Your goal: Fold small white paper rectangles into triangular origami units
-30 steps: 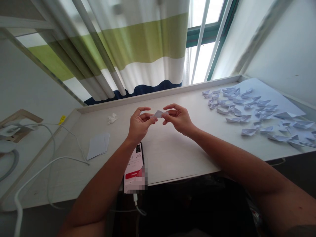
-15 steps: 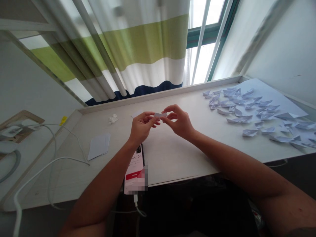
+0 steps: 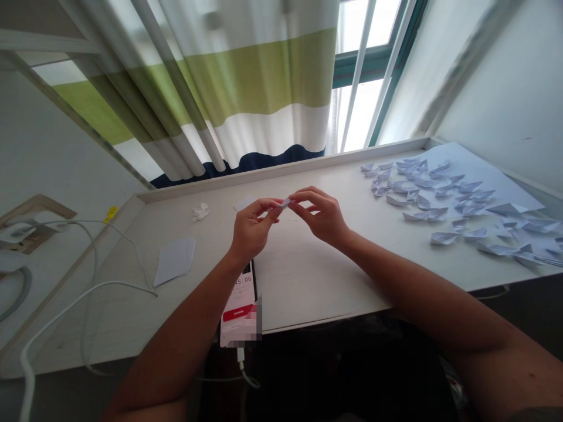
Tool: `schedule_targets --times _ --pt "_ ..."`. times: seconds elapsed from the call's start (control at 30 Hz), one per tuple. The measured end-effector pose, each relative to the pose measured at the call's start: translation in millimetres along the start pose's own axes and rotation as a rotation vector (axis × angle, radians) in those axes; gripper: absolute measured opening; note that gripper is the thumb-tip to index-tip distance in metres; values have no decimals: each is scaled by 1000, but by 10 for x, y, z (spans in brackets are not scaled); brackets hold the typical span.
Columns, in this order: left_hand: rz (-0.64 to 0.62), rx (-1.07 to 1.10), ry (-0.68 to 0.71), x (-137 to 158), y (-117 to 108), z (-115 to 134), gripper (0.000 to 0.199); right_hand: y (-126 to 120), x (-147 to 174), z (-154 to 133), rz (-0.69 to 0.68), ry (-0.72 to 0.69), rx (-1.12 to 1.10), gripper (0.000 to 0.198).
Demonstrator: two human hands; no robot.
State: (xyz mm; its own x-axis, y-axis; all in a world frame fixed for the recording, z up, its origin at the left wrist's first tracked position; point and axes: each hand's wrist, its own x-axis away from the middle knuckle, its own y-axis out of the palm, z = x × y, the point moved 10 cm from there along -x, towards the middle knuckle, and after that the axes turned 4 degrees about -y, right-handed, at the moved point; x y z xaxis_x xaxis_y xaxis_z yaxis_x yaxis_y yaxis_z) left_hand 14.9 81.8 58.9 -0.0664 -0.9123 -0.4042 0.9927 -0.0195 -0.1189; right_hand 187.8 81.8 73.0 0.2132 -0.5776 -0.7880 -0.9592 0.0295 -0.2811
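Observation:
Between my two hands, above the middle of the table, is a small folded piece of white paper (image 3: pixel 285 203). My left hand (image 3: pixel 255 225) pinches its left end between thumb and fingers. From the other side, my right hand (image 3: pixel 321 214) grips the right end with thumb and fingertips. The fingers cover much of the paper, so its exact folded shape is hard to make out. Several folded paper boats (image 3: pixel 424 215) lie spread over the right part of the table.
A stack of white paper sheets (image 3: pixel 175 262) lies at the left, with a crumpled white scrap (image 3: pixel 200 212) behind it. A plugged-in phone (image 3: pixel 240 310) rests by the front edge under my left forearm. White cables (image 3: pixel 109 282) cross the table's left side. A large white sheet (image 3: pixel 479 170) lies back right.
The paper has turned from lying flat and wide to a slanted, narrower shape. My right fingers have closed down onto it. A small white bit on the table now shows between the hands.

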Motion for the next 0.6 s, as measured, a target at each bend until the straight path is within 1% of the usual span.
schedule_targets --times 0.1,0.2,0.33,0.43,0.53,0.6 --pt "20 -78 15 19 -16 21 25 24 -1 27 -25 9 -1 16" --pt "-14 -176 40 35 12 52 25 80 3 62 -83 18 -16 13" --pt "-32 -205 61 39 19 51 23 171 17 102 -158 46 -71 18" --pt "-12 -179 28 28 -9 -6 24 192 43 211 -148 174 -139 27" --pt "20 -145 -10 10 -45 -51 26 159 76 337 -78 312 -215 38" --pt "46 -79 -32 -5 -70 -65 28 156 91 395 -48 374 -285 49"
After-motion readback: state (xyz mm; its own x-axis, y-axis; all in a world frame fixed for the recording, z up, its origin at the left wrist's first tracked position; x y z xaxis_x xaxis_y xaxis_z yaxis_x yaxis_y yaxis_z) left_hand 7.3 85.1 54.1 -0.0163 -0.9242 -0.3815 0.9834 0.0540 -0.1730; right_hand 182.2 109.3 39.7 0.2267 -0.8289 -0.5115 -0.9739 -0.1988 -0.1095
